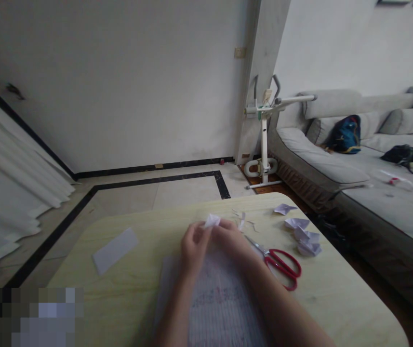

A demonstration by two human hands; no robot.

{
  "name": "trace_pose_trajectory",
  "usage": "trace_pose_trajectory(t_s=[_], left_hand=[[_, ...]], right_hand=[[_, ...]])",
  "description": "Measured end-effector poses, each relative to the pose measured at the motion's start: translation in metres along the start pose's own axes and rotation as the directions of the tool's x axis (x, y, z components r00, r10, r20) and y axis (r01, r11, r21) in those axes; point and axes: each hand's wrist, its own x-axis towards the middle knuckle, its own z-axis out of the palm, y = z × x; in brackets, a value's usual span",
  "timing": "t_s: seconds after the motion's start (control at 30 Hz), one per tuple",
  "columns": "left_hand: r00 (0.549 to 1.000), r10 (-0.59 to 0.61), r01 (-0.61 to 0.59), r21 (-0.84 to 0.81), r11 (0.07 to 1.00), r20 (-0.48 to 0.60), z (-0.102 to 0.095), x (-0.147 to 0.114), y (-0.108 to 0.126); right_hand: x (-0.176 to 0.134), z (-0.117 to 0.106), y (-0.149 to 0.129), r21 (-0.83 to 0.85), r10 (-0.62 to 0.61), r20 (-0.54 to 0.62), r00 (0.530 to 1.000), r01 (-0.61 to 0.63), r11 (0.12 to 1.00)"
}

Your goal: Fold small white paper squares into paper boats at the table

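Note:
A small folded piece of white paper [212,220] is pinched between both hands above the table. My left hand [193,243] grips it from the left, fingers curled. From the other side my right hand [230,234] closes on it, and the fingers partly hide the paper's lower part. Under my forearms lies a lined sheet with writing [220,303]. Red-handled scissors [282,267] rest beside my right forearm, blades pointing up and left. Thin paper scraps [242,221] are scattered just beyond my right hand.
Several folded paper pieces [305,236] sit along the right of the wooden table [137,299]. A flat white paper strip [115,250] lies at the left. Past the table stand a white exercise machine [264,140] and a grey sofa [322,159] with bags on it.

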Motion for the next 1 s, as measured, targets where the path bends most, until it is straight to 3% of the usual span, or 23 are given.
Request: trace_pose_trajectory(t_s=[0.17, 0.27, 0.5, 0.83, 1.0], left_hand=[[0.998, 0.064, -0.064, 0.032, 0.997, -0.007, -0.001, 0.002, -0.001], [0.999, 0.045, -0.044, 0.040, 0.998, -0.021, -0.003, 0.003, -0.001], [0.998, -0.049, 0.051, 0.035, 0.998, -0.045, -0.006, 0.005, -0.001], [0.996, -0.084, 0.087, -0.073, 0.994, 0.043, -0.001, 0.003, 0.002], [0.996, -0.044, 0.047, -0.027, 0.999, 0.083, 0.001, 0.003, -0.001]], right_hand=[[-0.003, 0.002, -0.008, 0.002, 0.007, 0.058, 0.998, -0.007, 1.000], [-0.002, 0.004, -0.007, 0.008, -0.019, 0.066, 0.998, 0.018, 1.000], [0.006, 0.002, 0.007, -0.042, -0.065, -0.110, 0.992, 0.061, 0.997], [0.005, 0.001, 0.005, -0.024, -0.037, -0.203, 0.978, 0.033, 0.999], [0.006, 0.001, 0.007, -0.003, -0.018, -0.212, 0.977, 0.018, 1.000]])
